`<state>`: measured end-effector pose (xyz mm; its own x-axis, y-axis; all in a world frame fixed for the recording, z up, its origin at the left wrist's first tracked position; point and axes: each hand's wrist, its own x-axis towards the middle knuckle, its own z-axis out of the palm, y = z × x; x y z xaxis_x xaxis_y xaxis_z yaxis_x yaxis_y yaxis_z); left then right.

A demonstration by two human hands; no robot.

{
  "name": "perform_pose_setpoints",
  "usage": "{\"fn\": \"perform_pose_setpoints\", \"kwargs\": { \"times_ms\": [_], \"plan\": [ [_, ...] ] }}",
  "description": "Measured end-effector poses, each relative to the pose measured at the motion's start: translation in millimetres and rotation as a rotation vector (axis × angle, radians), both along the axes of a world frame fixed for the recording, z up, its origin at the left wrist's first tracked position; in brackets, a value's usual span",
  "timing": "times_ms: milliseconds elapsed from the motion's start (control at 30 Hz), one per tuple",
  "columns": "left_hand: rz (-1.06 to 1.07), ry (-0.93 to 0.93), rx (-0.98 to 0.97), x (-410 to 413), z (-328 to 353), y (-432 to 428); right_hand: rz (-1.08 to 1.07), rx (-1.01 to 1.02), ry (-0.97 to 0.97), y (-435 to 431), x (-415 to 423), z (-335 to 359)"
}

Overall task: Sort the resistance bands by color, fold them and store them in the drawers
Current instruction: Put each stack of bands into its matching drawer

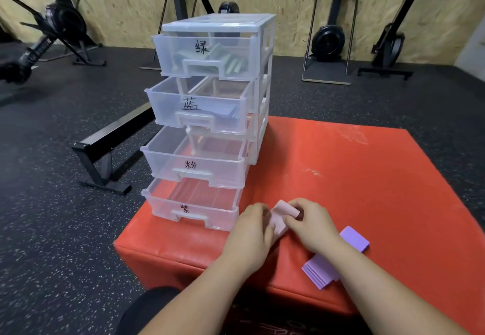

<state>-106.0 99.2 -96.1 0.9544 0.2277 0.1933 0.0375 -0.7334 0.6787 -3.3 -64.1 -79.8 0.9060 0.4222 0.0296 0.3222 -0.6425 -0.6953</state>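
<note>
1. Looks done: green bands [232, 63] sit in the top drawer [178, 46], bluish bands [231, 113] in the second drawer [168, 103].
2. Underway: left hand [252, 227] and right hand [311, 225], each grip clamped on the pink band [282, 214], seemingly folding it on the red bench [367, 177].
3. Left: third drawer [168, 161] and bottom drawer [162, 203] look empty; purple bands [354, 239] wait on the bench.

The left hand [252, 225] and right hand [311, 225] cover most of the pink band [284, 211], and the grip hides their fingertips. The right forearm hides the middle of the purple bands [319, 273] near the red box's [367, 177] front edge. What lies in the top drawer [210, 54] blurs behind cloudy plastic.
</note>
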Motion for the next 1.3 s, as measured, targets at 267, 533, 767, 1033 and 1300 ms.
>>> {"fn": "perform_pose_setpoints", "kwargs": {
  "times_ms": [267,533,767,1033,1300],
  "plan": [
    [-0.013,-0.025,-0.235,-9,22,-2,0.139,0.262,0.04,-17,-9,46],
    [-0.086,-0.098,-0.339,-7,73,2,0.304,0.265,0.028,-27,-12,106],
    [-0.077,-0.206,-0.497,-14,120,8,0.226,0.67,0.294,-5,-27,136],
    [0.159,-0.409,-0.559,-33,148,45,0.362,0.664,0.243,50,-54,145],
    [0.497,-0.342,-0.517,-60,133,114,0.37,0.333,0.066,132,-26,193]
  ]
}}
